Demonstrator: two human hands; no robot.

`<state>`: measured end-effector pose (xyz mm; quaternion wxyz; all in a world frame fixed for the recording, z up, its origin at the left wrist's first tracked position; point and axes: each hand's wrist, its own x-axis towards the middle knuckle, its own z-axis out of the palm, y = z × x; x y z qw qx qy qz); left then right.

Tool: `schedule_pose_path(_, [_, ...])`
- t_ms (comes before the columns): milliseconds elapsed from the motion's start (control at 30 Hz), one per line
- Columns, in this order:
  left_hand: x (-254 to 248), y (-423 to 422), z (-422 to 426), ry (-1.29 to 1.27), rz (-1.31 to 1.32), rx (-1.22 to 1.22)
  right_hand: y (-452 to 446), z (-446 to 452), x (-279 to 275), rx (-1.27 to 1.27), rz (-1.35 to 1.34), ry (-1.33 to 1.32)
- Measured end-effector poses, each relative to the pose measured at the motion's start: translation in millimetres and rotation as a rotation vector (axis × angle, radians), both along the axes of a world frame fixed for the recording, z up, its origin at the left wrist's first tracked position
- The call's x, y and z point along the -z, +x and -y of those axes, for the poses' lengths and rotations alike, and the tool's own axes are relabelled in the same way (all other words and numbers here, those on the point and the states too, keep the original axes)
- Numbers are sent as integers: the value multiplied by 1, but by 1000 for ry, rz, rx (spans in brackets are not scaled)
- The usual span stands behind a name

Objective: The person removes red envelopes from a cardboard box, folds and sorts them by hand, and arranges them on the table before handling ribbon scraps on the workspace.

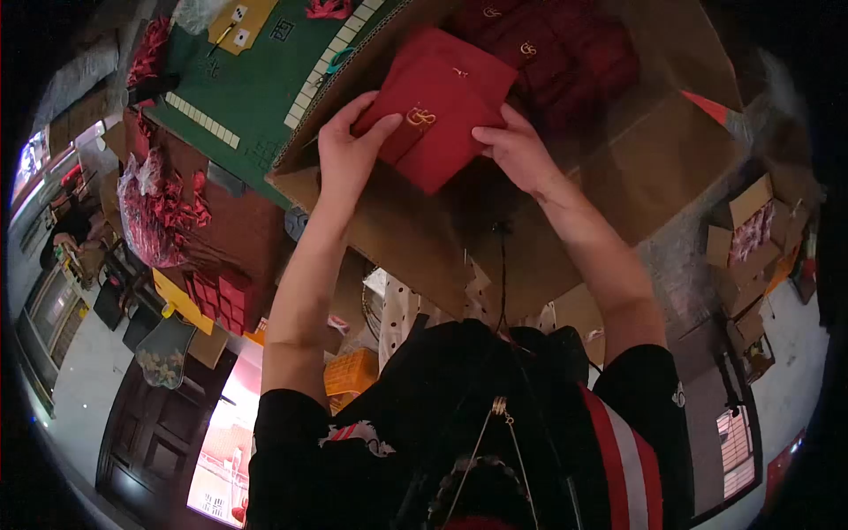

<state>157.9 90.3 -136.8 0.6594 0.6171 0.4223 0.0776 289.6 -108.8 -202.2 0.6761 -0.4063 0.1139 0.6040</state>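
Two or more flat red envelope-like pieces (455, 141) overlap between my hands, over the open cardboard box. Gold emblems show on two of them. My left hand (347, 141) grips the left edge, thumb on top and fingers at the edge. On the right side, my right hand (519, 152) pinches the edge with its thumb on the face, the fingers partly hidden beneath. Inside the cardboard box (654, 168) lie several darker red pieces (574, 62) with similar gold emblems.
Left of the box stands a green mahjong table (238, 88) with rows of white tiles (203, 121). Red items in clear plastic (155, 208) lie nearby. An orange crate (351, 375) is near my body. Open cartons (751, 230) stand at the right.
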Motion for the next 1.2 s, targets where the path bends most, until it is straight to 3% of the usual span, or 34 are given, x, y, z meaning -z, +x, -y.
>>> schedule_pose_path(100, [-6,1,-2,605,-125,195,5,0,-11,-154,339,17])
schedule_pose_path(133, [-5,0,0,600,-118,193,8,3,-11,-156,345,11])
schedule_pose_path(200, [-8,1,2,635,-177,293,15,8,-10,-442,531,10])
schedule_pose_path(233, [-11,2,4,631,-174,291,16,8,-8,-444,534,6])
schedule_pose_path(300, [-18,5,12,951,-87,457,18,9,-5,-733,402,-18])
schedule_pose_path(333, [-15,4,12,1010,-65,547,16,8,-5,-771,311,91])
schedule_pose_path(433, [-13,17,14,1017,80,331,6,8,-18,-668,181,6])
schedule_pose_path(500, [-20,19,12,1011,-65,280,0,11,-9,-621,159,-16])
schedule_pose_path(567, [-23,23,11,822,-28,192,-4,12,0,-415,152,51])
schedule_pose_path(600, [-28,27,22,563,17,100,0,14,-1,-408,155,50])
schedule_pose_path(633, [-25,23,22,563,19,104,1,13,1,-408,196,29])
schedule_pose_path(700, [-22,14,20,-237,-110,110,5,13,-2,-403,239,8])
schedule_pose_path(733, [-25,10,21,-323,-63,148,5,11,-3,-466,282,30])
schedule_pose_path(800, [-24,0,18,-294,-62,189,8,13,-5,-528,320,45])
schedule_pose_path(867, [-27,-11,18,-261,-68,218,22,14,-8,-899,427,184])
schedule_pose_path(900, [-31,-16,17,-271,-40,72,39,14,-18,-1082,453,45])
schedule_pose_path(967, [-43,-27,10,-342,2,-117,66,21,10,-1166,768,-174])
schedule_pose_path(1000, [-48,-37,13,-343,-3,-126,81,34,26,-1122,1130,-355])
schedule_pose_path(1067, [-56,-58,27,-288,109,-392,108,50,41,-1145,1555,-684])
schedule_pose_path(1100, [-56,-75,31,-336,264,-407,125,58,65,-1243,1697,-736])
schedule_pose_path(1133, [-51,-99,33,-379,417,-422,126,55,57,-1245,1655,-713])
schedule_pose_path(1200, [-33,-151,32,-510,476,-468,119,40,50,-1230,1528,-618])
